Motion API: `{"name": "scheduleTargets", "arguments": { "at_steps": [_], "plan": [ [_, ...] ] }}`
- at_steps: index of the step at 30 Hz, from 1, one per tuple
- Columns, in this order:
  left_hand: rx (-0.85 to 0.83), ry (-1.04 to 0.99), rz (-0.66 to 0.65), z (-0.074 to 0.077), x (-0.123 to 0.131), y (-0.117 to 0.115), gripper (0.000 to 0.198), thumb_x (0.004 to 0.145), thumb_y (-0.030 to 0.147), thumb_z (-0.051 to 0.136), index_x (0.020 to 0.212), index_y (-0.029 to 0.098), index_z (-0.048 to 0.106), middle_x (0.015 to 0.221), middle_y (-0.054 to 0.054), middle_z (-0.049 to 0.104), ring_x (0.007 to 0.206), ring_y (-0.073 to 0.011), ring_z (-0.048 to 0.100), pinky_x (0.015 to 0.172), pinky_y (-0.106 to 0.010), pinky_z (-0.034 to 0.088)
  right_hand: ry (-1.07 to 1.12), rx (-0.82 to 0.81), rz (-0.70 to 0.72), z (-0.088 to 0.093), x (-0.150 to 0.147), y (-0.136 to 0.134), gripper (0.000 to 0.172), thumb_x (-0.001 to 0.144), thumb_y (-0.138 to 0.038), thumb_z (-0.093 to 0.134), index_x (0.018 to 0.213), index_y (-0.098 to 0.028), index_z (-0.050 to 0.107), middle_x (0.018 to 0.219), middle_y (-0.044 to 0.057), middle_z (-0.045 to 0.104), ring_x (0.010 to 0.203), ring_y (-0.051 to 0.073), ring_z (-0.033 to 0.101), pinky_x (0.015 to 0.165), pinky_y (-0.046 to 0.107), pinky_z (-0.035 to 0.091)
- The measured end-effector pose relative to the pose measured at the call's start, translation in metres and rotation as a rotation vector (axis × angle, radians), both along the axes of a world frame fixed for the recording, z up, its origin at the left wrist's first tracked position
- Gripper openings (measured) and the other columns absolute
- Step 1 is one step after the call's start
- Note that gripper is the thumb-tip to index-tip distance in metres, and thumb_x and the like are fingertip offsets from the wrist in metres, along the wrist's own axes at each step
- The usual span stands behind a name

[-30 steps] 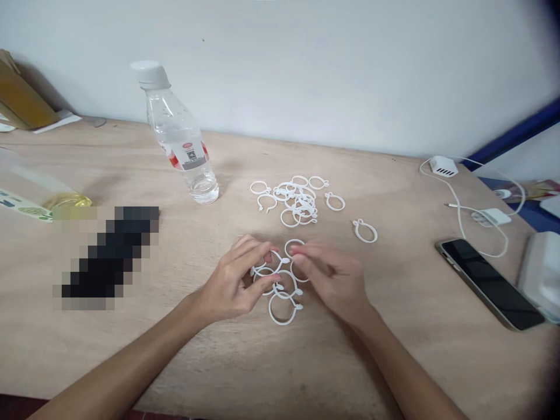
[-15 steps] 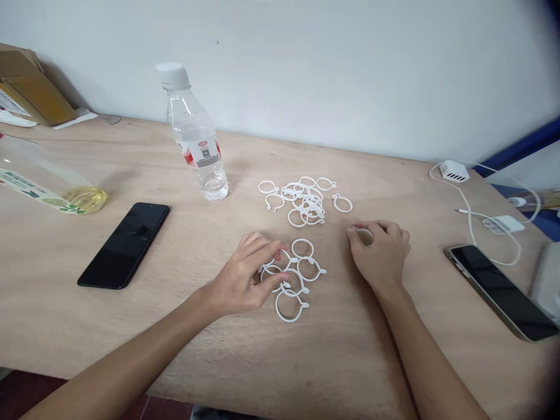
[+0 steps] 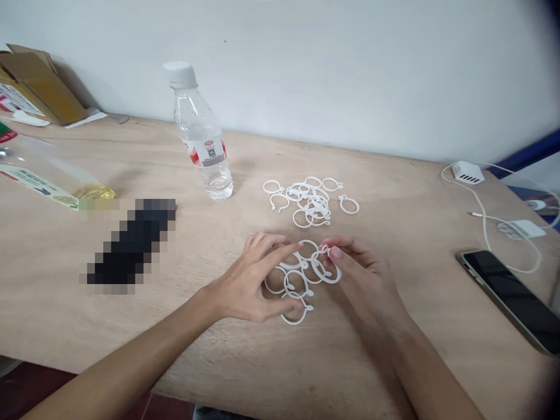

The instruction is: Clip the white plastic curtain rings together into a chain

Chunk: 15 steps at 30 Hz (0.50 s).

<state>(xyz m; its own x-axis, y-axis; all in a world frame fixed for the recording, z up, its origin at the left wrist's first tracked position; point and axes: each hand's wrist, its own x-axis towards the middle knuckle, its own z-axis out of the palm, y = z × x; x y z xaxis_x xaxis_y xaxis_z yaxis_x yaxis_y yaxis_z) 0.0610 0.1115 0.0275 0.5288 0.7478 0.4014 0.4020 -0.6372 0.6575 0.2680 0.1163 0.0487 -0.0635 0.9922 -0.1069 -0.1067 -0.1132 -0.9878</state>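
Plywood table [image 3: 394, 338]: pale, matte, visible grain, set against a plain white wall. Clear plastic bottle [image 3: 202, 140] stands upright at the back left, with a white cap, red-and-white label and ribbed body. Glossy black phone [image 3: 516, 297] lies flat at the right edge. White cable [image 3: 485, 230] loops just behind it. Left hand [image 3: 249, 286]: fingers half curled, tips and thumb holding down the chain [image 3: 296, 287]. The chain is thin white plastic rings linked together, smooth, each round with a small tab. It lies flat near the table's centre, between the two hands. Its long axis runs from the near edge away and slightly right. Right hand [image 3: 365, 280]: thumb and forefinger pinched narrow on a ring [image 3: 328, 271] at the far end of the chain, touching it. The ring is almost flat, with its tab pointing towards the wall. Can't tell if it's clipped on. Loose pile [image 3: 311, 201] of the same rings lies behind, well apart from the hands, with the rings overlapping.
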Motion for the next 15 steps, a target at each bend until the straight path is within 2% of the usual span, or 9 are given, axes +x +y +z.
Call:
{"name": "scheduleTargets", "arguments": {
  "at_steps": [3,8,15],
  "plan": [
    [0.005,0.005,0.015,0.0,0.0,-0.001,0.087,0.071,0.054,0.075,0.142,0.021,0.039,0.13,-0.017,0.05,0.12,-0.0325,0.047,0.1,-0.049,0.037,0.088,-0.018,0.02,-0.002,-0.007,-0.001,0.025,0.07,-0.044,0.078,0.079,-0.023,0.069,0.078,0.0,0.068,0.062,0.011,0.058,0.058,0.025,0.049],
    [0.092,-0.049,0.045,-0.002,0.001,0.0,0.072,0.078,0.053,0.07,0.137,0.022,0.044,0.117,-0.013,0.06,0.103,-0.0268,0.056,0.091,-0.043,0.041,0.161,-0.028,0.017,-0.004,-0.014,-0.006,0.022,0.072,-0.043,0.077,0.08,-0.024,0.068,0.077,0.0,0.067,0.065,0.013,0.061,0.06,0.027,0.052],
    [0.14,-0.111,0.036,-0.003,0.002,0.0,0.074,0.075,0.059,0.07,0.133,0.02,0.044,0.111,-0.012,0.066,0.093,-0.0238,0.059,0.084,-0.04,0.042,0.29,-0.043,-0.009,-0.007,-0.023,-0.011,0.016,0.07,-0.035,0.08,0.077,-0.024,0.07,0.087,0.002,0.073,0.078,0.016,0.068,0.073,0.032,0.057]
  ]
}}
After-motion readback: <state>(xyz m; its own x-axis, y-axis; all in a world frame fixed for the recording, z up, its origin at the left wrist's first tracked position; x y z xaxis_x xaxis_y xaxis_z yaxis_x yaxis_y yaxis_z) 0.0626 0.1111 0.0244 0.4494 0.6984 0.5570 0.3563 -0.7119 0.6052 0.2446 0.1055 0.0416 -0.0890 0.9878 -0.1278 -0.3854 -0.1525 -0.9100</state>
